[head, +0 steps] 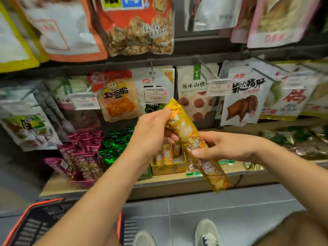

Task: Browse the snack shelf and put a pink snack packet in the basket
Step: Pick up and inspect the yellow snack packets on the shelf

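Pink foil snack packets (79, 153) are stacked at the left of the wooden lower shelf (177, 183), just beside shiny green foil packets (113, 148) and to the left of both hands. A long yellow plastic snack packet (186, 132) is held tilted in front of the shelf. Its upper part is gripped by the left hand (150, 134) and its middle is clasped by the right hand (227, 146). An open yellow cardboard box (170, 168) of similar packets is seen behind it. A black plastic basket with an orange rim (35, 228) is seen at lower left on the grey tiled floor (213, 206).
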Demonstrator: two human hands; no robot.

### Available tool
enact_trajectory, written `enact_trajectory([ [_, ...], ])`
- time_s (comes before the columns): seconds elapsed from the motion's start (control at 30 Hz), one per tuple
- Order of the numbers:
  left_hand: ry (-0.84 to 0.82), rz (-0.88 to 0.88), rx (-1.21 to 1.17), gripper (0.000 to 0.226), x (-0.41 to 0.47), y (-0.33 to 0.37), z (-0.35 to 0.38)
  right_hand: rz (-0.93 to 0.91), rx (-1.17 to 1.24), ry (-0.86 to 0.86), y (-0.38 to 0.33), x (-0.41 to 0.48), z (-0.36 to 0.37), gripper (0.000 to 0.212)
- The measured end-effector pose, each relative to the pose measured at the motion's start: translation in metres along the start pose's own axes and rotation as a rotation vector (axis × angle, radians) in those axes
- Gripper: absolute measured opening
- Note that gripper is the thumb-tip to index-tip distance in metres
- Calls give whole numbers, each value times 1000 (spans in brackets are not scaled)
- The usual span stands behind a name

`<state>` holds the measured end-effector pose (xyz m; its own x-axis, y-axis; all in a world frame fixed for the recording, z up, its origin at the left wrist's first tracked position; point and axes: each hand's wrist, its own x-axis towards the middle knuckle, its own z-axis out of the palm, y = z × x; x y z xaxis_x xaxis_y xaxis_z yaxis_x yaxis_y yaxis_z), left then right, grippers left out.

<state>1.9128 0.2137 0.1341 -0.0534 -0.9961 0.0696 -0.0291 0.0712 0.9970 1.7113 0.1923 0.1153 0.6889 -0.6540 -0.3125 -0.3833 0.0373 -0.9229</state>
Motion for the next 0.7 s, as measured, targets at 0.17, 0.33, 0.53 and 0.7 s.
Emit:
enact_trajectory([
  [0.17,169,-12,-254,41,-17,0,1,1,134,-86,-8,-25,5,42],
  [0.33,111,25,-120,35,-15,-15,-9,40,187,-137,9,-27,-2,38],
  [0.53,151,25,-69,30,-5,-26,-26,-16,-43,85,13,-9,5,34],
  [0.7,164,-61,-73,17,-3,-35,-28,-98,-517,320,13,1,18,32],
])
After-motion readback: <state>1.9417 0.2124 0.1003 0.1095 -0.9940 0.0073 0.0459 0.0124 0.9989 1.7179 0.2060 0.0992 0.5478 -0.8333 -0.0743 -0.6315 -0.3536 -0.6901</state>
